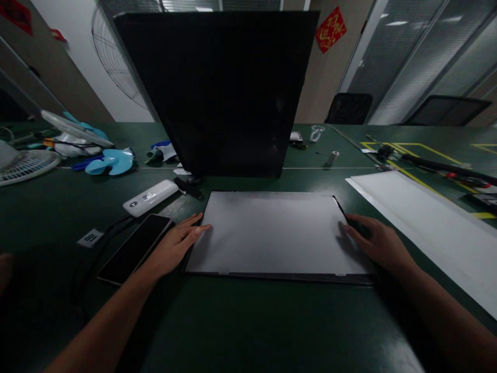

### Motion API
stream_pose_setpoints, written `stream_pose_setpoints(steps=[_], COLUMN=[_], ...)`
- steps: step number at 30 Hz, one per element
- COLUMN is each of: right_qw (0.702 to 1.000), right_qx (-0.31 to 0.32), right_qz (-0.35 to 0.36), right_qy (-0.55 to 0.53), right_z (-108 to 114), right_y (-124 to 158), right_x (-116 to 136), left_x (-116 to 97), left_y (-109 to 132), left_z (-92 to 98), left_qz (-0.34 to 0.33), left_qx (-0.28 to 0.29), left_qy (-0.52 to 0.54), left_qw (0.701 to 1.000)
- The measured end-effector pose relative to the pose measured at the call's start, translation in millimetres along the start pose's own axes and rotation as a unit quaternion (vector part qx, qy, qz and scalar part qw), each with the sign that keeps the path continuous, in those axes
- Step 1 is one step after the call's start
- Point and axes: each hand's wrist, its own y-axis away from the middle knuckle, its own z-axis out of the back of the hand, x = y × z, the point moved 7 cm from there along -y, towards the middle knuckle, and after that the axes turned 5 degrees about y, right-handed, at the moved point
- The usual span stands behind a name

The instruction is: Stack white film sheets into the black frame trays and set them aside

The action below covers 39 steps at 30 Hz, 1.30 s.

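A flat white panel [267, 233] with a thin dark frame lies on the green table in front of me. My left hand [176, 246] holds its left edge, the thumb on the white face and the other fingers along the side. At the right edge my right hand [375, 241] grips the panel, thumb on top and fingers partly hidden behind the rim. Dark frame shows along the panel's front edge and at its upper right corner. Just left of my left hand lies a black smartphone [135, 248].
A large black screen [229, 93] stands behind the panel. On the left are a white power strip [150, 198], a numbered label [90, 238] and blue fan blades [112, 161]. White sheets [430, 228] lie to the right. Part of another person's hand [4, 269] shows at the left border.
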Motion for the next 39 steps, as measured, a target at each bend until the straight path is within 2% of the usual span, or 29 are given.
stream_pose_setpoints(steps=[3,6,10,15,20,26,32,35,39], right_qw=[0.998,0.992,0.989,0.988,0.99,0.989,0.988,0.988,0.989], right_qx=[0.006,0.063,0.105,0.1,0.077,0.066,0.081,0.076,0.066], right_qz=[0.068,0.105,0.106,0.113,0.12,0.13,0.126,0.13,0.13], right_qy=[0.014,0.028,0.013,0.019,0.023,0.035,0.038,0.03,0.009], right_z=[-16.0,-29.8,-30.3,-25.3,-26.7,-29.3,-28.1,-28.2,-22.6], right_y=[-0.8,2.4,7.3,6.3,2.9,-4.9,-16.4,-20.0,-23.2], right_x=[2.7,0.1,-4.2,-0.9,2.1,5.1,12.7,15.4,-2.3], left_x=[-1.4,-2.8,-1.4,0.1,0.5,1.2,-3.9,-3.8,-0.6], left_y=[-6.2,-9.7,-9.3,-7.8,-9.1,-10.1,-10.2,-10.1,-10.9], left_z=[-3.5,-8.1,-17.5,-23.1,-26.0,-26.4,-25.5,-23.0,-20.4], left_qz=[-0.011,-0.033,-0.059,-0.079,-0.063,-0.041,-0.045,-0.024,-0.007], left_qx=[-0.03,-0.057,-0.023,0.012,0.022,0.02,0.022,0.018,0.006], left_qy=[-0.065,-0.096,-0.133,-0.165,-0.176,-0.168,-0.153,-0.141,-0.118], left_qw=[0.997,0.993,0.989,0.983,0.982,0.985,0.987,0.99,0.993])
